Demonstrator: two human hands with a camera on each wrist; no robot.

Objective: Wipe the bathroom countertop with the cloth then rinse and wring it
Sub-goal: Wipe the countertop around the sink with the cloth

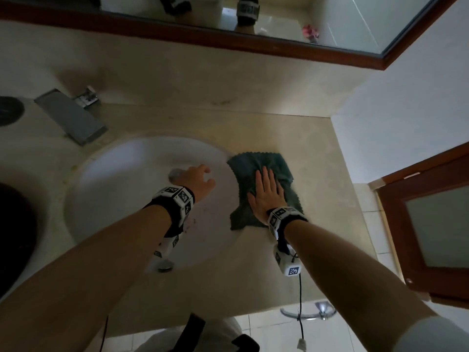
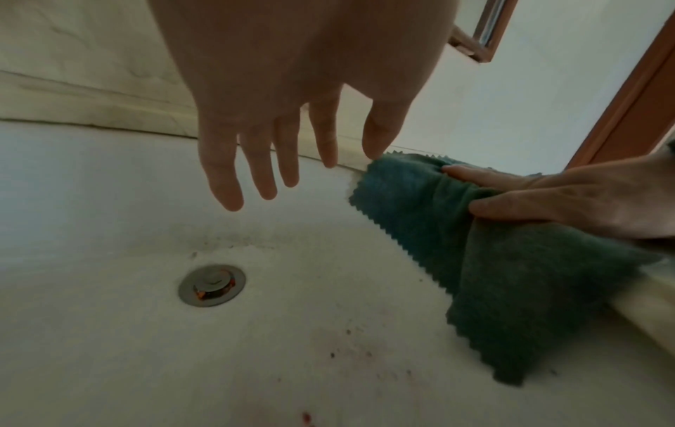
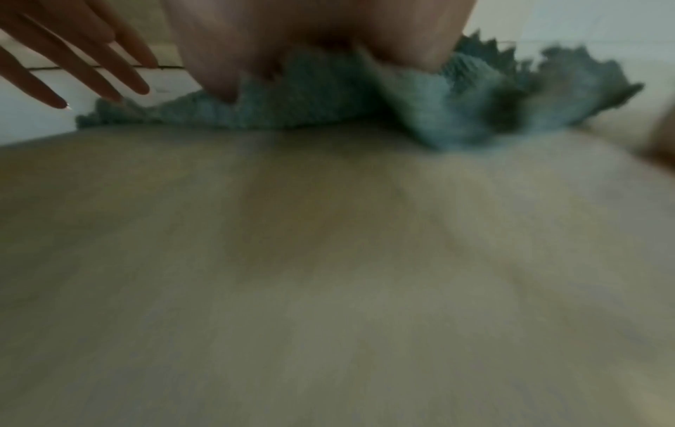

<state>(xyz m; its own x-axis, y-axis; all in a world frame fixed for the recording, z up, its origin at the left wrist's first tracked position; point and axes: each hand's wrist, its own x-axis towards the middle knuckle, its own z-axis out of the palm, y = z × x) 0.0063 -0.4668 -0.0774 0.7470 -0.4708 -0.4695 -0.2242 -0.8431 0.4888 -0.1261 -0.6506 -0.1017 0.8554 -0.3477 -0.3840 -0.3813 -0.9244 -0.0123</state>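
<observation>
A dark green cloth (image 1: 261, 163) with a zigzag edge lies on the beige countertop (image 1: 317, 158) just right of the white sink (image 1: 121, 174). One edge of the cloth (image 2: 511, 289) hangs over the rim into the basin. My right hand (image 1: 265, 194) presses flat on it with straight fingers (image 2: 471, 173). My left hand (image 1: 200, 179) hovers over the basin with relaxed, spread fingers (image 2: 223, 185) and holds nothing. In the right wrist view the cloth (image 3: 365, 98) bunches under the palm and the counter is blurred.
A flat metal faucet (image 1: 71, 118) stands at the back left of the sink, and the drain (image 2: 212, 284) sits in the basin floor. A wood-framed mirror (image 1: 253, 29) runs along the back wall. A wooden door (image 1: 431, 224) is at the right, past the counter's edge.
</observation>
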